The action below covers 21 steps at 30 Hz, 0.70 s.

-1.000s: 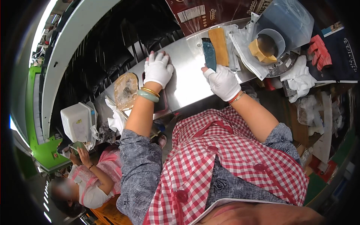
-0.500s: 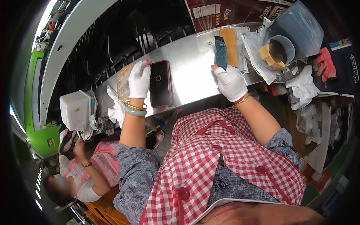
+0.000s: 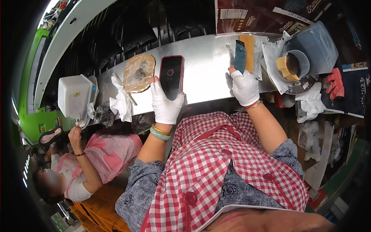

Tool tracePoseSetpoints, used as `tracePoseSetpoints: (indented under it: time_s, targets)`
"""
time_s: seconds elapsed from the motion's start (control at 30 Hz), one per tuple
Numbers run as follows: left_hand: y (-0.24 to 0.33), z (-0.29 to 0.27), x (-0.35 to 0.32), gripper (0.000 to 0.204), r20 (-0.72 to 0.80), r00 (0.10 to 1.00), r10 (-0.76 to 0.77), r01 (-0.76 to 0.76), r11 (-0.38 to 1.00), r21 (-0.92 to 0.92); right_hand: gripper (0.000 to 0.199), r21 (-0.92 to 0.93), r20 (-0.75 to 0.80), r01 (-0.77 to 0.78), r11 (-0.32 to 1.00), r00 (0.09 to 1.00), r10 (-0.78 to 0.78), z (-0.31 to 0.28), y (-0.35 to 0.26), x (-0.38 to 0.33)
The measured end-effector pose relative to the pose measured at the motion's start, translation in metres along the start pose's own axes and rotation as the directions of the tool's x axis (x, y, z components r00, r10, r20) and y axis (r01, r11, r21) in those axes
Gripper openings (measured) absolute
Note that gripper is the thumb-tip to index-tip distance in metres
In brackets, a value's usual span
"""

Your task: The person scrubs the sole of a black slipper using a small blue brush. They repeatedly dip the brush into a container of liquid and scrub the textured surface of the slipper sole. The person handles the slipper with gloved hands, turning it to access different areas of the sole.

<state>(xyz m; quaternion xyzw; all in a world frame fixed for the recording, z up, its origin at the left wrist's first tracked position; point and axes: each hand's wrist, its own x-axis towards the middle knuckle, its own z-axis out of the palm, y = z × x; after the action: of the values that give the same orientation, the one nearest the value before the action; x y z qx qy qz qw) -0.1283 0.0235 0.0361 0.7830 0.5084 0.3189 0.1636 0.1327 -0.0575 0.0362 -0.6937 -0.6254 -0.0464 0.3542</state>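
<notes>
Tub (image 3: 298,63) contains tan block; left hand (image 3: 166,104) grips phone (image 3: 171,76).

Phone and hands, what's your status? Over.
Left hand holds red-edged phone. Right hand holds blue-grey tool. Round tan pad beside phone.

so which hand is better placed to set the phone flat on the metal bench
Left. The left hand already grips the red-edged phone above a bare stretch of the metal bench. The right hand is busy holding a blue scraper.
</notes>
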Motion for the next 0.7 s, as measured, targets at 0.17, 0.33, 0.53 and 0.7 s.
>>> tracePoseSetpoints:
  time_s: [0.17, 0.33, 0.53, 0.7]
  targets:
    - [0.002, -0.01, -0.001, 0.084, 0.05, 0.998, 0.025, -0.032, 0.99, 0.139, 0.009, 0.058, -0.03, 0.006, 0.998, 1.0, -0.004, -0.001, -0.004, 0.004]
    - [0.011, -0.011, 0.022, 0.079, 0.099, 0.98, 0.174, -0.197, 0.931, 0.308, 0.013, -0.017, -0.005, 0.019, 1.0, 1.0, -0.019, -0.004, -0.001, 0.002]
    - [0.02, 0.004, 0.042, 0.084, 0.178, 0.983, 0.037, -0.09, 0.95, 0.3, 0.022, -0.036, 0.063, -0.044, 0.998, 0.997, 0.046, -0.004, 0.006, -0.005]
    - [0.018, 0.001, 0.035, 0.084, 0.098, 0.995, -0.018, 0.012, 0.998, 0.056, 0.026, -0.033, 0.031, -0.019, 0.999, 0.999, 0.02, 0.0, 0.009, -0.008]
